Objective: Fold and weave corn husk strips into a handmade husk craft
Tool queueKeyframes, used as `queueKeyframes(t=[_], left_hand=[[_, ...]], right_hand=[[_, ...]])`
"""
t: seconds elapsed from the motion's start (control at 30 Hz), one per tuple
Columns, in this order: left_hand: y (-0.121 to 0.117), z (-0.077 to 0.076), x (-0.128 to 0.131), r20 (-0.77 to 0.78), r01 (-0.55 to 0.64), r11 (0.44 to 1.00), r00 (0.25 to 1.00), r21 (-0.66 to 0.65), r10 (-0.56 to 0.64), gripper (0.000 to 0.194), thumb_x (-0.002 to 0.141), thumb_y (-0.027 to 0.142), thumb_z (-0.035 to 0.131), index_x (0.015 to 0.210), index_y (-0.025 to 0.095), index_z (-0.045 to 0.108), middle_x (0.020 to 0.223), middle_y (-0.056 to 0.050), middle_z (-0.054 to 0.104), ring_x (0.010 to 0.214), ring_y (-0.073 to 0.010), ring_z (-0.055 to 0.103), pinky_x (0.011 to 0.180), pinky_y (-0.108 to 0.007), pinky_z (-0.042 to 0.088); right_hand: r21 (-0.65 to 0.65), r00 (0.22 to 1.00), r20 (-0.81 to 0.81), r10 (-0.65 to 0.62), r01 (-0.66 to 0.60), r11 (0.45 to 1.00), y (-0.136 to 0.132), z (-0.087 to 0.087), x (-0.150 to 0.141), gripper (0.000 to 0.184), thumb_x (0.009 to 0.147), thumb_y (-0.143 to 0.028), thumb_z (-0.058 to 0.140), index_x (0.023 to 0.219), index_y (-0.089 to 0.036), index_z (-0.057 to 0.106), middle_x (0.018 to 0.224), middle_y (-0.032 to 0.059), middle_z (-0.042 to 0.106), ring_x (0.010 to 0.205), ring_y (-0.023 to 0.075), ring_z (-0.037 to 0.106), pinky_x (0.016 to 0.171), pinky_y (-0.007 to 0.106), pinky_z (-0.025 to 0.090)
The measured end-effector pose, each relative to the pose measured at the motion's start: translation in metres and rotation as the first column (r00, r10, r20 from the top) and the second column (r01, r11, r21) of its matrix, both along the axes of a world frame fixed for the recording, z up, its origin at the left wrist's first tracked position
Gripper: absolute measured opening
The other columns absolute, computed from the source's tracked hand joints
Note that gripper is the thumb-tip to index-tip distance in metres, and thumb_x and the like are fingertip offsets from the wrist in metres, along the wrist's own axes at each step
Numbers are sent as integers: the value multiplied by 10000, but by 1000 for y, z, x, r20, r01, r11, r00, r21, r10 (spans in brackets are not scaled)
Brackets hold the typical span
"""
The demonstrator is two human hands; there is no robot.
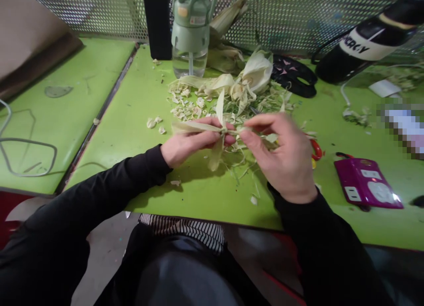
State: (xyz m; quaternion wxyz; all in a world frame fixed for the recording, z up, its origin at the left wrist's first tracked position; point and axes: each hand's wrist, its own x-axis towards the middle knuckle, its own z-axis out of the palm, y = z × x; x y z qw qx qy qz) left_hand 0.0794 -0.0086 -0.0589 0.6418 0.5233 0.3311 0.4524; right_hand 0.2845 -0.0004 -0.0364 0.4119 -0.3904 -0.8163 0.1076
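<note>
Between both hands, just above the green table, is a knotted piece of pale corn husk, with strips that stick out up, down and to the left. My left hand is closed on it near the knot, the thumb on top and fingers behind. At the right end of the piece, my right hand, slightly blurred, pinches a strip between thumb and fingertips. Behind the hands lies a heap of husk scraps and shreds, with larger dried husks at the back.
A green water bottle stands at the back beside a black upright box. To the right are a black tilted bottle, a purple power socket and a red-handled tool. A cable lies left, past a table seam.
</note>
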Motion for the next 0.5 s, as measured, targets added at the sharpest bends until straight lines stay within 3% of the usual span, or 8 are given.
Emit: queueKeyframes(t=[0.07,0.13,0.2,0.3,0.4,0.5], left_hand=[[1,0,0,45,-24,999,999,-39,26,276,942,41,441,1110,127,643,1092,-106,765,1106,-159,725,995,-312,581],[2,-2,1,37,-56,998,998,-33,58,272,957,78,472,1159,134,645,1185,-105,747,1136,-163,714,1008,-315,575],[3,-6,1,23,-87,996,996,-6,87,218,944,169,580,1141,127,662,1231,-107,730,1083,-165,724,969,-305,588],[6,-16,2,5,-89,995,996,55,89,259,867,300,719,1048,117,692,1177,-104,741,991,-165,729,900,-296,594],[8,-21,3,-97,-83,986,990,143,98,304,869,378,711,1038,125,711,1037,-84,764,888,-150,725,827,-277,585],[6,-20,2,-312,-99,955,931,279,188,276,928,368,630,1034,131,723,936,-64,772,816,-129,708,769,-238,559]], right_hand=[[273,988,-19,-153,152,950,2,-6,-1,112,925,-347,676,921,-242,640,968,89,687,974,271,632,839,439,494],[359,990,34,-135,114,926,2,-12,-5,129,957,-342,633,887,-234,631,901,86,702,922,254,648,844,434,501],[240,988,150,-22,-15,971,-1,-18,-11,170,966,-344,622,852,-218,620,802,59,706,761,211,643,730,382,509],[98,983,184,-24,6,995,-7,-23,-19,127,935,-274,645,833,-206,611,806,45,718,750,204,652,704,354,501],[-37,994,104,-43,47,998,-11,-22,-22,63,911,-186,616,863,-213,586,805,19,709,724,176,654,687,313,499],[-211,998,28,-64,69,975,-12,-19,-20,40,920,-198,587,950,-219,571,797,2,699,652,153,637,604,280,474]])
